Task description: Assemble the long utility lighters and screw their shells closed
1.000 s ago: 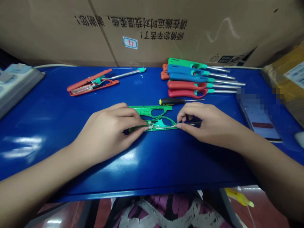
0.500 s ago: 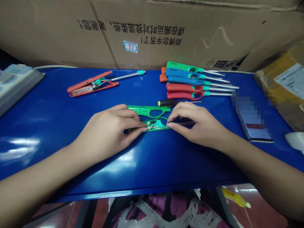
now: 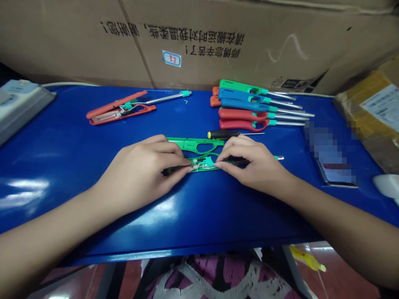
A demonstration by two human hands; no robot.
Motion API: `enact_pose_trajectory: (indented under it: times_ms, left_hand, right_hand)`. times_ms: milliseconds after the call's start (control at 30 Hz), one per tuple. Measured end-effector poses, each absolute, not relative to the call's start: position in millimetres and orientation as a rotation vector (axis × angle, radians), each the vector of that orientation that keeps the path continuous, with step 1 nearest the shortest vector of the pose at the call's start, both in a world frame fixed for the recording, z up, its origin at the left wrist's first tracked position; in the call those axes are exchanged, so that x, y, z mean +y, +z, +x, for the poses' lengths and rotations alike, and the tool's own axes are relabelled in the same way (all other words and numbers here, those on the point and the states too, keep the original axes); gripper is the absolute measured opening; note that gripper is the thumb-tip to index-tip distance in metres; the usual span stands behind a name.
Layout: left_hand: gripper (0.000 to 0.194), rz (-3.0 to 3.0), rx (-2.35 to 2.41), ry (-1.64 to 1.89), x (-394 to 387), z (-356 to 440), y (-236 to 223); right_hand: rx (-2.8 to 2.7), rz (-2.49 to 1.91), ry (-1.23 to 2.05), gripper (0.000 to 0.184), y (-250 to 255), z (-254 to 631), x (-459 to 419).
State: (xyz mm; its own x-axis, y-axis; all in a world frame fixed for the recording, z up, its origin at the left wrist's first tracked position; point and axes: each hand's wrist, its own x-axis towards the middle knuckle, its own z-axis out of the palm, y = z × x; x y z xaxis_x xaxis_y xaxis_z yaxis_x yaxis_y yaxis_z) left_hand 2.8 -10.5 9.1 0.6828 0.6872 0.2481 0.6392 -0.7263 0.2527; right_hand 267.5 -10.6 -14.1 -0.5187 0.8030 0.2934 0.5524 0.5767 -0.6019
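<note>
An opened green gas lighter [image 3: 202, 167] lies across the table in front of me, its inner parts and teal trigger [image 3: 208, 162] showing. My left hand [image 3: 146, 168] pinches its handle end between thumb and fingers. At the other end, my right hand [image 3: 252, 162] is closed on the lighter beside the trigger; a metal tube runs under this hand, and its tip [image 3: 281, 158] pokes out to the right. The other green half shell [image 3: 196, 145] rests just behind, close to both hands. What the fingertips press on exactly is hidden.
Behind lies a black screwdriver [image 3: 223, 134] with a yellow end. Several assembled lighters [image 3: 243, 114] are stacked back right, an opened red lighter [image 3: 120, 112] back left. A phone [image 3: 332, 158] lies at right. A large cardboard box [image 3: 199, 25] walls off the back; a pale device [image 3: 23, 108] stands left.
My right hand has shifted slightly left along the green lighter, and the tube's tip now shows past it. My left hand stays almost where it was.
</note>
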Motion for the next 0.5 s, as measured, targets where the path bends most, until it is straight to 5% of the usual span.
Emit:
enact_pose_trajectory:
  times_ms: [300, 500]
  left_hand:
    - [0.040, 2.928, 0.921, 0.474, -18.7, 11.5, 0.7]
    - [0.036, 3.039, 0.825, 0.463, -17.5, 13.9, -9.0]
  right_hand:
    - [-2.323, -1.169, 0.537, 0.009, -15.8, 268.4, -12.7]
    - [-2.349, -1.162, 0.556, 0.010, -13.9, 270.2, -12.4]
